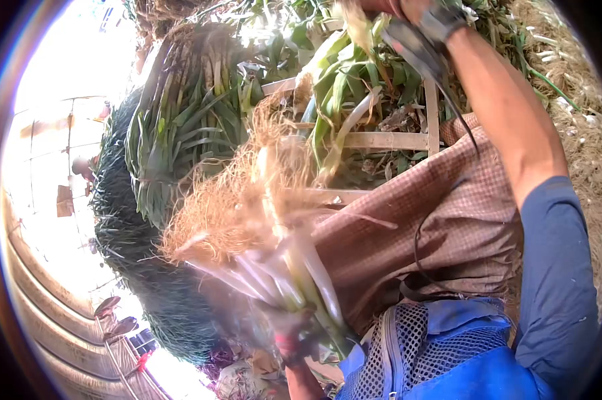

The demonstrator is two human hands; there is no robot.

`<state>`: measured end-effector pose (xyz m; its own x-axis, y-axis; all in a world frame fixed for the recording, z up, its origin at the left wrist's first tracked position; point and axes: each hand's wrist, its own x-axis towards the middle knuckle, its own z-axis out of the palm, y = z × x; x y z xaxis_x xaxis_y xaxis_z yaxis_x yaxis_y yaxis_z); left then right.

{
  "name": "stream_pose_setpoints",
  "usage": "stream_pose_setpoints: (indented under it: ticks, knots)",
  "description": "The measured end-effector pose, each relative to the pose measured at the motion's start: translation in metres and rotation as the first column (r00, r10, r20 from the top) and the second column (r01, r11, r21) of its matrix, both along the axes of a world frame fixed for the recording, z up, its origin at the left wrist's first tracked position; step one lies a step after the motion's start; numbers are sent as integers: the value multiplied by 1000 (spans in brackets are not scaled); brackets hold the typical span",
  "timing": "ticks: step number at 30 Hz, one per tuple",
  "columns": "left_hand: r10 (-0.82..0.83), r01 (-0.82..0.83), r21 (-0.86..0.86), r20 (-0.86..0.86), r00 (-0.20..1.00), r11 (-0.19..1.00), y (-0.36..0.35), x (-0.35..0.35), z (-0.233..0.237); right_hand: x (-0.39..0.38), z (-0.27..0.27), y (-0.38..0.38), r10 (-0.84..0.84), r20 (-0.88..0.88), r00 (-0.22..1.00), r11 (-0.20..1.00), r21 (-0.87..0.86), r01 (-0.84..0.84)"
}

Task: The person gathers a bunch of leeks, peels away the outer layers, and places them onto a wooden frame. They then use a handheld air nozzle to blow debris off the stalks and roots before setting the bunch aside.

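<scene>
Your left hand (284,320), blurred, grips one bunch of leeks (294,263) before the checked cloth (434,227), at least four pale stalks showing, too smeared to count exactly. Your right hand (391,8) is cut off by the top edge beside yellowed leaves (358,30), so its grasp cannot be told. Beyond, the bunch's roots (208,213) partly hide one large leek bundle (174,127), and the cloth covers part of the wooden frame (388,140).

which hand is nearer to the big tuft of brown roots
Left. The left hand, blurred, grips the white stalks just below the brown roots; the right hand is farther off, at the top edge.
</scene>
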<state>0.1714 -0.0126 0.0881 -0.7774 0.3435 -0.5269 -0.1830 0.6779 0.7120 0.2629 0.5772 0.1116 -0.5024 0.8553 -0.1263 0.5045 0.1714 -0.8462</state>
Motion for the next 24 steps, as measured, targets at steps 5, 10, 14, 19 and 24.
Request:
stream_pose_setpoints:
  ticks: [5,10,14,19,24]
  knots:
    - [-42,56,238,-62,997,970,-10,-5,-14,8,-41,-93,693,465,551,669,-128,-733]
    - [-30,37,56,-114,993,998,1,-3,-11,-9,-46,-76,671,237,702,739,-138,-660]
    - [-142,185,145,-265,954,972,24,5,-2,23,56,-30,-3,496,868,840,472,-267]
    - [-124,144,308,-83,989,940,50,4,7,51,79,-97,575,44,817,790,232,-568]
    - [-296,359,162,-315,902,919,44,-8,-13,79,43,-188,616,-145,775,714,518,-471]
